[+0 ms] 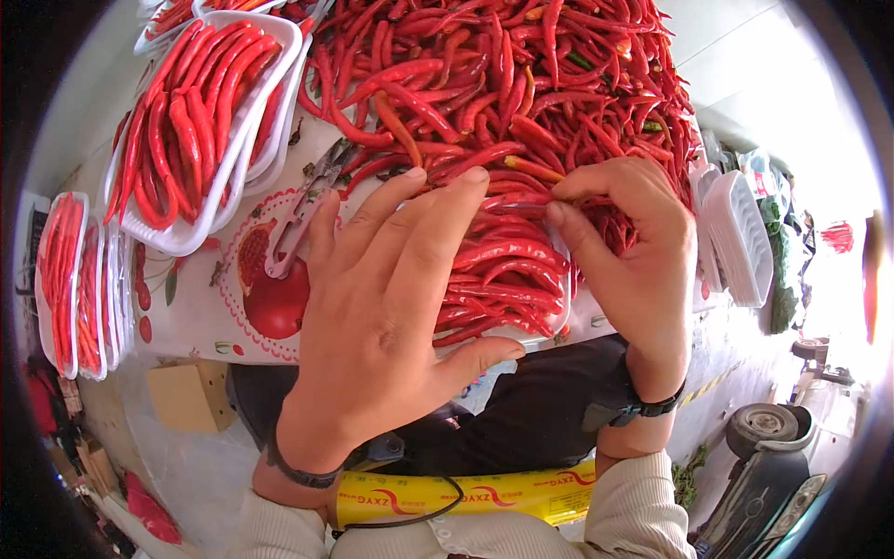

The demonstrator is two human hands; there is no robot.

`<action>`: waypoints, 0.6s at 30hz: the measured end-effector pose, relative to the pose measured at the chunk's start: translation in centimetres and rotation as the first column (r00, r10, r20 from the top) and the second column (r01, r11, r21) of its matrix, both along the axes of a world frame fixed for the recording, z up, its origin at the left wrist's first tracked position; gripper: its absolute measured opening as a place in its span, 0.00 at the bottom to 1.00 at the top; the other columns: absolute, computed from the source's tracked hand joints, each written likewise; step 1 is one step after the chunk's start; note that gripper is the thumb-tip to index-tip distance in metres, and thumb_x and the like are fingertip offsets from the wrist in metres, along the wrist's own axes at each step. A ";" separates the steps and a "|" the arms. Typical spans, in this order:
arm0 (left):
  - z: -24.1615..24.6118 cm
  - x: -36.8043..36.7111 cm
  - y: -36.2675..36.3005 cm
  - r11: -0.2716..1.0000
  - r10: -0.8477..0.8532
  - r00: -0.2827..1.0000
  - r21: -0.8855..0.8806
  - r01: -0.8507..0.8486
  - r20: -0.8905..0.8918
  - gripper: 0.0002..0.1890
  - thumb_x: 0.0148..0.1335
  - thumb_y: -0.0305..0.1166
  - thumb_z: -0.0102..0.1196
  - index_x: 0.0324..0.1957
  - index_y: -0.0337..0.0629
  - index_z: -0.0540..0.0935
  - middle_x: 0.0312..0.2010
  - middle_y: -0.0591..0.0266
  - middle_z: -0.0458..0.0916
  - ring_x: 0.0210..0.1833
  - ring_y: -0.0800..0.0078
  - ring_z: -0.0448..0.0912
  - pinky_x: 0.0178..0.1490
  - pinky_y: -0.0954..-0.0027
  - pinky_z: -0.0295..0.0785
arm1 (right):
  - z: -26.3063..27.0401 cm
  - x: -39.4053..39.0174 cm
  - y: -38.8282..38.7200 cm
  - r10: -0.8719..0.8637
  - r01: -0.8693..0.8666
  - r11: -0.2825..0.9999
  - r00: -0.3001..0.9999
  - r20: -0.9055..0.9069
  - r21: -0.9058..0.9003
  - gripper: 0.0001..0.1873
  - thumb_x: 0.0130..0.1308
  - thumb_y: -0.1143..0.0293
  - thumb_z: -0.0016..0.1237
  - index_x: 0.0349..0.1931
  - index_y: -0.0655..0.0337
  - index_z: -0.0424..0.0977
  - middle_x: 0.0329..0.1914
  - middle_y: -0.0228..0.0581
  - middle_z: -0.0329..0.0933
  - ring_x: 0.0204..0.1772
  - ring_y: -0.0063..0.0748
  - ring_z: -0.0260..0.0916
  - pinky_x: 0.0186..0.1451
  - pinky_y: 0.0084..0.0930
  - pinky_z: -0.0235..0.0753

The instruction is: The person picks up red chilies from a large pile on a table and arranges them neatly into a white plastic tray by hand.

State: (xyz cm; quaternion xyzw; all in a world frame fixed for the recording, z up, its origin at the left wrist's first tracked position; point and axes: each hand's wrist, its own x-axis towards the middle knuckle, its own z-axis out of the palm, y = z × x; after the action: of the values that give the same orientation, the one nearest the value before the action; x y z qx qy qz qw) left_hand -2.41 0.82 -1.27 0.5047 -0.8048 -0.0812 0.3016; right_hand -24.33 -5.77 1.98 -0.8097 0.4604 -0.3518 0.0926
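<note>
A white foam tray holds a layer of glossy red chili peppers lying crosswise, right in front of me. My left hand spreads flat, palm down, over the tray's left side and hides that end; its fingers are apart. At the tray's far right corner, the thumb and forefinger of my right hand pinch the end of a red chili pepper. Behind both hands rises a large heap of loose red chilies. Left of my left hand lies a pair of pink-handled snips on the printed tablecloth.
Filled foam trays are stacked at the back left. Film-wrapped chili trays stand on edge at far left. Bare foam trays are stacked at right. A yellow wrap box lies across my lap. A cardboard box sits on the floor.
</note>
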 end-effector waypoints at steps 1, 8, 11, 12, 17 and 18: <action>0.0 0.0 0.0 1.000 -0.001 1.000 0.000 0.001 0.001 0.60 0.49 0.66 0.70 0.75 0.37 0.61 0.69 0.49 0.73 0.74 0.47 0.67 0.77 0.40 0.51 | 0.0 -0.1 0.0 0.022 -0.021 0.999 0.999 -0.042 0.037 0.08 0.55 0.77 0.63 0.36 0.61 0.83 0.34 0.41 0.83 0.41 0.45 0.79 0.50 0.36 0.77; -0.1 -0.2 -0.2 1.000 0.006 1.000 -0.026 -0.007 -0.027 0.57 0.50 0.66 0.69 0.73 0.37 0.64 0.68 0.50 0.74 0.74 0.47 0.66 0.77 0.40 0.50 | -0.2 -0.1 0.1 0.104 -0.102 0.995 0.990 -0.100 0.022 0.07 0.57 0.76 0.61 0.37 0.61 0.84 0.37 0.42 0.83 0.44 0.48 0.79 0.52 0.41 0.77; -0.1 -0.3 -0.2 1.000 0.008 1.000 -0.002 -0.008 0.013 0.54 0.51 0.67 0.67 0.71 0.38 0.69 0.67 0.51 0.74 0.74 0.47 0.67 0.77 0.40 0.50 | -0.2 -0.1 -0.1 0.132 -0.132 0.991 0.986 -0.105 0.011 0.07 0.57 0.76 0.61 0.38 0.61 0.84 0.38 0.42 0.83 0.45 0.48 0.79 0.52 0.41 0.77; -0.1 -0.2 -0.2 1.000 0.008 0.999 0.000 -0.008 0.046 0.52 0.51 0.67 0.66 0.70 0.38 0.72 0.67 0.51 0.75 0.74 0.47 0.67 0.77 0.40 0.50 | -0.2 -0.1 -0.1 0.133 -0.132 0.991 0.986 -0.104 0.011 0.07 0.57 0.76 0.61 0.38 0.61 0.84 0.38 0.42 0.83 0.45 0.48 0.79 0.52 0.41 0.77; 0.1 -0.2 -0.1 1.000 0.017 0.996 0.005 -0.017 0.086 0.51 0.52 0.69 0.63 0.68 0.40 0.74 0.66 0.52 0.75 0.74 0.48 0.67 0.77 0.40 0.50 | -0.2 -0.2 -0.2 0.155 -0.155 0.988 0.983 -0.103 0.013 0.07 0.57 0.77 0.60 0.37 0.62 0.83 0.38 0.41 0.83 0.47 0.48 0.78 0.54 0.42 0.76; 0.2 -0.2 -0.1 1.000 0.021 0.996 0.008 -0.022 0.092 0.50 0.52 0.69 0.63 0.68 0.39 0.75 0.66 0.52 0.75 0.74 0.48 0.67 0.77 0.39 0.50 | -0.2 -0.2 -0.1 0.155 -0.154 0.988 0.983 -0.103 0.013 0.07 0.57 0.77 0.60 0.37 0.62 0.83 0.38 0.41 0.83 0.47 0.48 0.78 0.54 0.42 0.76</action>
State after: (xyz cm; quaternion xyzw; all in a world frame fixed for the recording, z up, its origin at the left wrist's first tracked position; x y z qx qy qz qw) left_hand -2.65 0.72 -1.12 0.5178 -0.8121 -0.0583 0.2628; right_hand -24.54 -5.90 1.80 -0.8599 0.4012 -0.3001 0.0976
